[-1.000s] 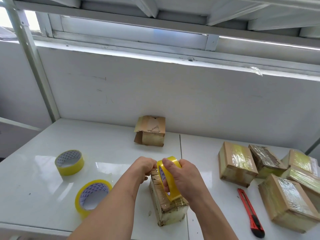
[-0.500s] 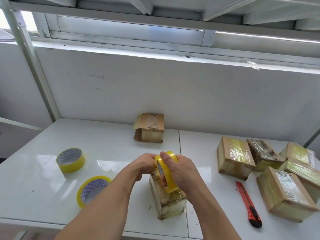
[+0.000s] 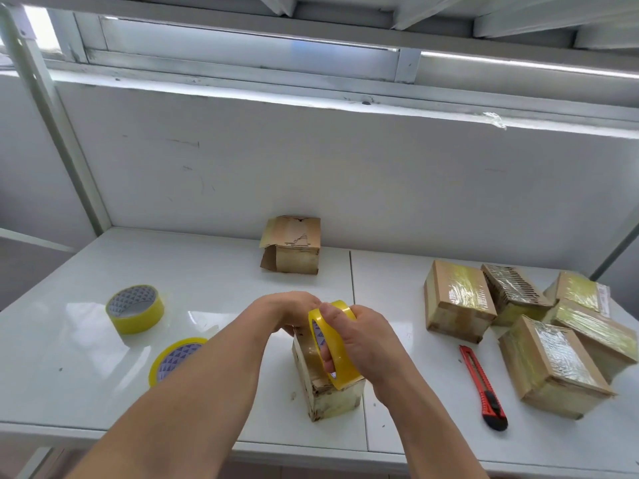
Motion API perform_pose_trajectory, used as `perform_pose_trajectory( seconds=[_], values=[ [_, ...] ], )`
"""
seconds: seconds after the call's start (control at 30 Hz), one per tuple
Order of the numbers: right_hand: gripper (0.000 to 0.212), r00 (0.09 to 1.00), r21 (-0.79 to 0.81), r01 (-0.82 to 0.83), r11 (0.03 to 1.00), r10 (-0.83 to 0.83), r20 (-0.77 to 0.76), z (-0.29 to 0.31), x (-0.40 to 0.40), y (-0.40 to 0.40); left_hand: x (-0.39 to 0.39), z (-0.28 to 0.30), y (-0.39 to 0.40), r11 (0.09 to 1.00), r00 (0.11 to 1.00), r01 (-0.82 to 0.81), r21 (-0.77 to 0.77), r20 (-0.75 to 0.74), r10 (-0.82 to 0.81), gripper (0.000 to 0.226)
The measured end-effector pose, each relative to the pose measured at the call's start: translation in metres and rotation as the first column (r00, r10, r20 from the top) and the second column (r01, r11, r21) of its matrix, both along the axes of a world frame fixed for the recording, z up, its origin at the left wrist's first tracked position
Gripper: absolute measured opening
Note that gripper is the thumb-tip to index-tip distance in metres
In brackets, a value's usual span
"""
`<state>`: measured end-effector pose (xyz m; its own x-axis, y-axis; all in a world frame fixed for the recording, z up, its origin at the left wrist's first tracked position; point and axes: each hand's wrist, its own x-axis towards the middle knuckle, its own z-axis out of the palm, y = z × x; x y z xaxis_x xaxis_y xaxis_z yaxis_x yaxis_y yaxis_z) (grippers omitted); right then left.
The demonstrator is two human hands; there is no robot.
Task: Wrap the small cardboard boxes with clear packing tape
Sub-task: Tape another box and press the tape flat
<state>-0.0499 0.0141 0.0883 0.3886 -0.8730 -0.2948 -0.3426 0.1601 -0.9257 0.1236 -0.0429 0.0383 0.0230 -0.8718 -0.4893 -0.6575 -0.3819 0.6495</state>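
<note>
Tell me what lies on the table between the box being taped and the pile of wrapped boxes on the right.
In the head view, only a red utility knife lies between the box being taped and the wrapped boxes; around it the white table is bare.

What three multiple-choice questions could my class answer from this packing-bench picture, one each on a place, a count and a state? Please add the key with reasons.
1. Where does the red utility knife lie?
A. Between the box being taped and the pile of wrapped boxes
B. On the far box by the wall
C. Inside a tape roll

2. How many spare tape rolls lie on the table's left side?
A. One
B. Two
C. Four

3. What is the right hand doing?
A. Resting flat on the table
B. Gripping the yellow tape roll on the box
C. Holding the knife

Key: 1 A, the knife lies on bare table between them. 2 B, two rolls lie there. 3 B, fingers pass through the roll's core.
</note>
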Motion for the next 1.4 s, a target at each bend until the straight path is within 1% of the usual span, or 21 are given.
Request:
perform_pose_trajectory(
  seconds=[0.03,0.1,0.2,0.3,0.37,0.43,0.5,0.57,0.67,0.77,0.8,0.87,0.97,1.07,1.27,1.4],
  values=[
    [0.039,1.0,0.008,0.001,1.0,-0.001,0.003,0.0,-0.001,0.0,-0.003,-0.003,0.0,1.0,0.999,0.025,-0.008,0.032,-0.025,0.008],
    [0.038,1.0,0.04,0.002,0.999,-0.003,0.018,0.001,-0.004,0.001,-0.007,-0.008,-0.001,0.999,0.997,0.025,-0.046,0.08,-0.021,0.016],
    [0.03,1.0,0.098,-0.009,0.995,0.007,0.022,0.004,-0.011,0.004,-0.007,-0.014,-0.001,0.997,0.991,0.025,-0.077,0.133,-0.014,0.013],
    [0.031,0.999,0.109,0.004,0.994,-0.009,0.047,0.005,-0.015,0.009,-0.01,-0.009,-0.001,0.994,0.977,0.058,-0.098,0.21,-0.037,0.023],
    [0.036,0.998,0.08,0.006,0.997,-0.011,0.06,0.005,-0.016,0.008,-0.015,0.003,-0.006,0.986,0.939,0.158,-0.048,0.316,-0.135,0.021],
    [0.038,0.998,0.054,-0.006,0.999,0.002,0.064,0.004,-0.016,0.01,-0.021,0.016,-0.01,0.973,0.896,0.228,0.019,0.387,-0.218,0.014],
    [0.038,0.998,0.053,-0.017,0.998,0.013,0.068,0.004,-0.016,0.015,-0.023,0.014,-0.012,0.96,0.883,0.271,0.068,0.379,-0.276,0.012],
    [0.036,0.998,0.064,-0.015,0.998,0.011,0.067,0.003,-0.018,0.02,-0.026,0.003,-0.009,0.956,0.883,0.29,0.052,0.371,-0.287,0.015],
    [0.032,0.996,0.108,0.01,0.994,-0.019,0.084,0.002,-0.02,0.021,-0.028,-0.014,-0.004,0.956,0.877,0.291,-0.033,0.41,-0.253,0.025],
    [0.029,0.996,0.157,0.009,0.988,-0.023,0.084,0.004,-0.023,0.027,-0.032,-0.016,-0.001,0.967,0.895,0.233,-0.102,0.412,-0.173,0.048],
    [0.029,0.997,0.169,0.009,0.986,-0.022,0.076,0.004,-0.025,0.029,-0.034,-0.015,0.001,0.969,0.898,0.222,-0.111,0.411,-0.159,0.053],
    [0.029,0.998,0.179,0.011,0.984,-0.023,0.065,0.003,-0.032,0.034,-0.038,-0.015,0.001,0.973,0.892,0.209,-0.1,0.427,-0.148,0.053],
    [0.031,0.997,0.194,0.024,0.981,-0.038,0.071,-0.002,-0.041,0.042,-0.039,-0.018,-0.001,0.984,0.898,0.142,-0.109,0.432,-0.082,0.071],
    [0.033,0.996,0.186,0.035,0.982,-0.048,0.069,-0.006,-0.045,0.051,-0.039,-0.02,-0.002,0.983,0.882,0.141,-0.121,0.465,-0.069,0.073],
    [0.027,0.997,0.155,0.028,0.988,-0.039,0.071,-0.015,-0.052,0.062,-0.039,-0.022,0.001,0.981,0.88,0.136,-0.136,0.471,-0.057,0.075],
    [0.028,0.998,0.159,0.023,0.987,-0.033,0.06,-0.027,-0.06,0.069,-0.039,-0.022,0.0,0.976,0.872,0.16,-0.145,0.485,-0.071,0.077]
  ],
)
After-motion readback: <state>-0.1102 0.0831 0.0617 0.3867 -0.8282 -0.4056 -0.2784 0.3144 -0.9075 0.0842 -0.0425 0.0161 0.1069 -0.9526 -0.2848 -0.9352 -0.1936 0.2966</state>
